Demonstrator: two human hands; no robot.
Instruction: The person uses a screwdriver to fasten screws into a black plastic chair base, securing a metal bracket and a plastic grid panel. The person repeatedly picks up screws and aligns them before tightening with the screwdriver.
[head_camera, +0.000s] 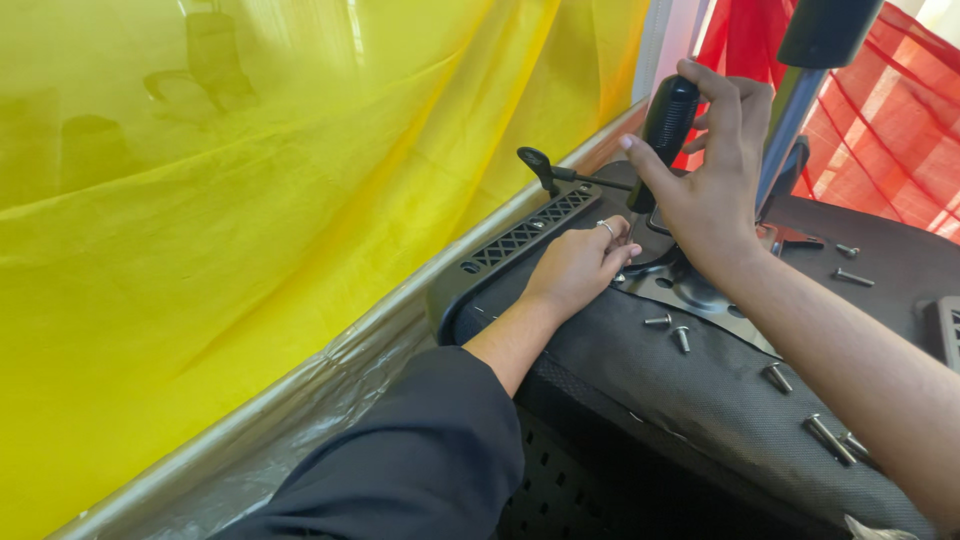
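Your right hand (715, 170) is wrapping its grip around the black plastic handle of a screwdriver (668, 122), fingers curled over the top and thumb pressing the side, and you are holding the tool upright over the silver metal mounting plate (690, 290). That plate is lying on the dark fabric underside of an upturned chair seat (640, 370), near the seat's far edge. The tool's tip is hidden behind your left hand, so where it is meeting the plate cannot be told.

Your left hand (580, 265) is resting on the seat just beside the plate, its fingers drawn together down at the foot of the screwdriver; what they are pinching, if anything, cannot be told. A ring is showing on one finger.

A black lever with a thin metal rod (545, 168) is sticking out just beyond your left hand. Loose silver bolts are lying scattered on the fabric: a pair (672, 328) close to the plate's near edge, and more (830, 437) toward the seat's right side. A black ribbed plastic trim (525, 238) is running along the seat's left edge, against yellow sheer fabric (200, 220).
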